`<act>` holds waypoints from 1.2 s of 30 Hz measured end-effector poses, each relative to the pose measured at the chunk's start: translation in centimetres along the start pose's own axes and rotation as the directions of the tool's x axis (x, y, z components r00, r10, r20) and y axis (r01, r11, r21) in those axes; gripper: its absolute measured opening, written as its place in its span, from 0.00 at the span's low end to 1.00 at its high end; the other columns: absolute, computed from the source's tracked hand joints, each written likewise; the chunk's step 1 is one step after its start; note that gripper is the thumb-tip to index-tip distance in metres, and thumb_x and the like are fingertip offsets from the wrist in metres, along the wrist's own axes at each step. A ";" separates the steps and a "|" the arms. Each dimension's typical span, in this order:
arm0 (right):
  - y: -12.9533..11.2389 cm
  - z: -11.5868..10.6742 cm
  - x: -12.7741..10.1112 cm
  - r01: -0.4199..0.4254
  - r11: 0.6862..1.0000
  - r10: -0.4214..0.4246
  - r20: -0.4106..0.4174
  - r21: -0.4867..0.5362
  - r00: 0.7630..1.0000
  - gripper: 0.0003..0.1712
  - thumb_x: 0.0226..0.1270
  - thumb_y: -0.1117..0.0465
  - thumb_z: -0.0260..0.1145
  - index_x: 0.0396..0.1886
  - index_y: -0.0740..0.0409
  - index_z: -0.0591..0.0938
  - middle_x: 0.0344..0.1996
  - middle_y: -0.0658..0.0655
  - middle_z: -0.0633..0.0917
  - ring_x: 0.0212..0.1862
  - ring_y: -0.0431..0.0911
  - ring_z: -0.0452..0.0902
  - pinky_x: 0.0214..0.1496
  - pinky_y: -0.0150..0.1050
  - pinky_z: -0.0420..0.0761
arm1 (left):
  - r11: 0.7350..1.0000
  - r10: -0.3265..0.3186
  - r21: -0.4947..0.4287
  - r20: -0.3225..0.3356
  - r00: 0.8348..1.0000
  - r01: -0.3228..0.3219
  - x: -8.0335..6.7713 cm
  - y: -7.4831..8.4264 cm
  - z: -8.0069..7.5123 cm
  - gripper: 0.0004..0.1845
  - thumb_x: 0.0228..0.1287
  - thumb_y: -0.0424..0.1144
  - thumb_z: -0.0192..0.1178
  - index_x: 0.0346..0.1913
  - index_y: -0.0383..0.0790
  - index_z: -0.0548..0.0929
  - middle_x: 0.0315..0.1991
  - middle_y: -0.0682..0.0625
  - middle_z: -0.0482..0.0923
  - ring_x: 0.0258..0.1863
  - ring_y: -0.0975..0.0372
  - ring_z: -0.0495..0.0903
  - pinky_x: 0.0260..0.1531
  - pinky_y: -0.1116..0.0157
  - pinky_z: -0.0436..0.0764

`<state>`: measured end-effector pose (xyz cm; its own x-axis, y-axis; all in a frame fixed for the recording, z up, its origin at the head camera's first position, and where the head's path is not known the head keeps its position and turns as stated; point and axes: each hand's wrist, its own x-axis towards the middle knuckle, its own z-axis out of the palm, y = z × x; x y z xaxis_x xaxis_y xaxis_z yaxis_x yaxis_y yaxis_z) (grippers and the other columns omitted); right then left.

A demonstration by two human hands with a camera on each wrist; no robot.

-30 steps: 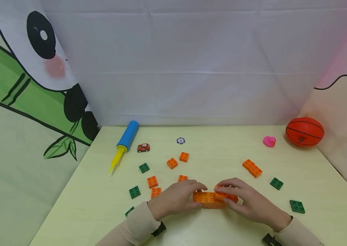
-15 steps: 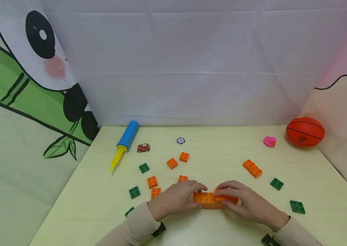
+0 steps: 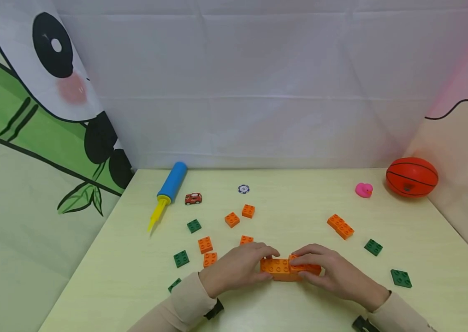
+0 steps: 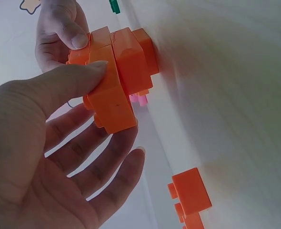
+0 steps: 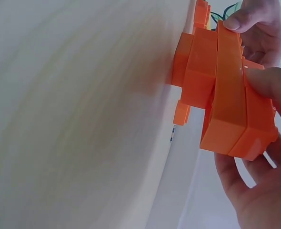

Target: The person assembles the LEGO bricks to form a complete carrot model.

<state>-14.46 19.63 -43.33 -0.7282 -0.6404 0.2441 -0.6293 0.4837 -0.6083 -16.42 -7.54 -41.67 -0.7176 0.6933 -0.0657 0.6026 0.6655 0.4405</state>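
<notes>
Smooth, glossy plastic is being shown by the orange bricks (image 5: 228,86), matt cloth by the sleeves (image 3: 192,300) and creased backdrop (image 3: 258,83), wood-like grain by the surface (image 3: 287,309).

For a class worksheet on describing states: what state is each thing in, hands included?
Left hand: gripping
Right hand: gripping
Brick stack: layered, in both hands
Other orange bricks: studs up
Green bricks: separate, studs up
Toy car: upright
Pump: lying down
Chip: lying flat
Duck: posture unclear
Ball: looks inflated
</notes>
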 end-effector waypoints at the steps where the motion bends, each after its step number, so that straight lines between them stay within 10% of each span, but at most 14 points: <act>1: 0.0 0.0 0.0 -0.004 1.000 0.004 0.005 -0.001 1.000 0.20 0.64 0.62 0.72 0.54 0.39 0.85 0.53 0.42 0.81 0.52 0.40 0.78 0.49 0.33 0.82 | 1.000 0.000 0.000 0.000 1.000 0.000 0.0 0.0 0.0 0.24 0.64 0.47 0.69 0.61 0.50 0.80 0.54 0.60 0.80 0.49 0.69 0.78 0.53 0.68 0.79; 22: 1.1 -1.6 -2.0 -0.150 0.984 0.157 0.072 -0.095 0.985 0.31 0.70 0.42 0.64 0.70 0.42 0.74 0.60 0.42 0.80 0.54 0.38 0.78 0.52 0.40 0.83 | 1.000 -0.007 0.011 0.007 1.000 0.007 -0.1 0.0 -0.4 0.27 0.63 0.53 0.68 0.63 0.50 0.79 0.52 0.60 0.80 0.46 0.69 0.77 0.50 0.68 0.79; 36: 1.5 -1.6 -2.0 -0.147 0.986 0.152 0.062 -0.074 0.986 0.29 0.70 0.44 0.64 0.68 0.45 0.75 0.60 0.42 0.80 0.53 0.36 0.77 0.50 0.37 0.82 | 0.973 -0.201 0.109 -0.056 0.978 0.206 0.2 -4.3 -2.4 0.29 0.62 0.49 0.70 0.64 0.45 0.78 0.58 0.51 0.79 0.55 0.58 0.77 0.58 0.59 0.77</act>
<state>-14.38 22.57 -43.56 -0.7972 -0.5951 0.1015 -0.5332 0.6154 -0.5804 -19.96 -10.91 -41.39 -0.8423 0.5292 -0.1023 0.4765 0.8198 0.3176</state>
